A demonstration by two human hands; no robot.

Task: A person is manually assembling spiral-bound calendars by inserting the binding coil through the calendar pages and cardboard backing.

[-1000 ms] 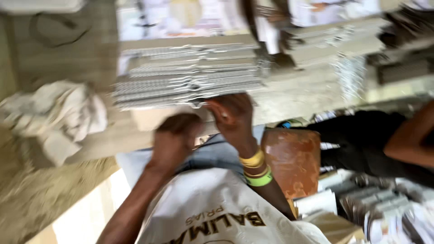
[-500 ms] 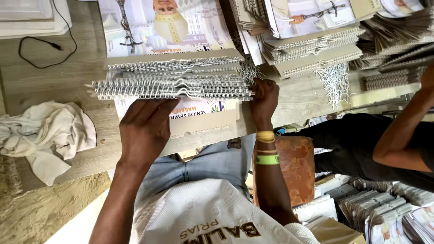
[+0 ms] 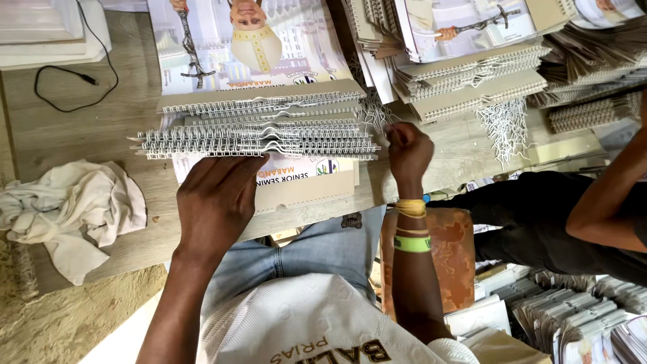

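two bare hands work at the near edge of a wooden table (image 3: 81, 135). the left hand (image 3: 216, 199) lies flat, palm down, fingers (image 3: 226, 165) spread and held together, their tips touching the near side of a stack (image 3: 259, 131) of wire-bound booklets; it grips nothing. the right hand (image 3: 408, 152) is closed into a loose fist at the right end of the same stack, touching the wire coils there; whether it pinches a coil i cannot tell. its wrist carries yellow and green bands (image 3: 411, 226). the stack lies in the middle of the table, just beyond both hands, on a printed sheet and a tan card (image 3: 303, 192). a crumpled white cloth (image 3: 74, 209) lies at the left, well apart. farther off, a black cable (image 3: 74, 74) loops on the table, and more bound piles (image 3: 472, 74) stand at the right. another person's arm (image 3: 606, 202) shows at the right edge.
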